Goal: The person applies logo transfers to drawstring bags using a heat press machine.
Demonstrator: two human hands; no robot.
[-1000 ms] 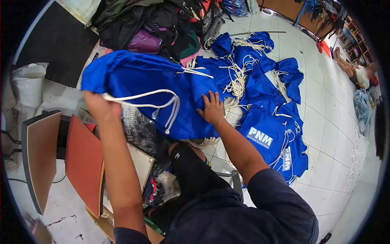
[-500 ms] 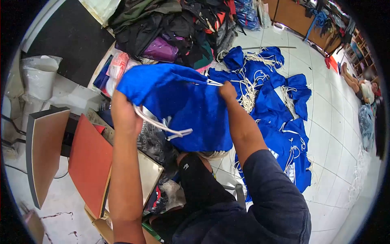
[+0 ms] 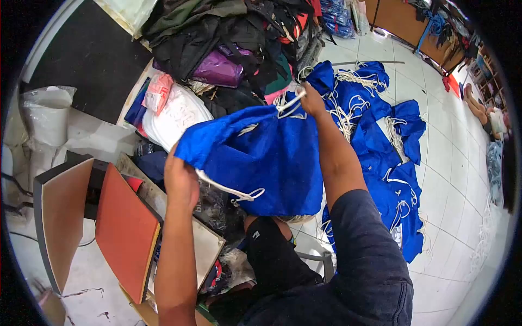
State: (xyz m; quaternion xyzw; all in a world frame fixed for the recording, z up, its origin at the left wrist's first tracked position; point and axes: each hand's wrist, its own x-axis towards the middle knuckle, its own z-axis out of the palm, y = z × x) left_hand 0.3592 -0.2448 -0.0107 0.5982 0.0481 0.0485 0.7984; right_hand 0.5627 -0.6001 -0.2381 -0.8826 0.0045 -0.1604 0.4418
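Left grip (image 3: 183, 182) clamped on blue drawstring bag (image 3: 272, 168), right grip (image 3: 311, 100) closed round its white cord (image 3: 292, 102) | bag held aloft between both | risk: one-sided tugging could jam the cord

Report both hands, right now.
Left hand: closed, holding the edge of the blue bag.
Right hand: closed, holding the bag's white cord.

One held bag (image 3: 283, 163), two grips (image 3: 181, 182) (image 3: 312, 101)

Matt cloth bag (image 3: 283, 168), smooth glossy floor tiles (image 3: 446, 163)
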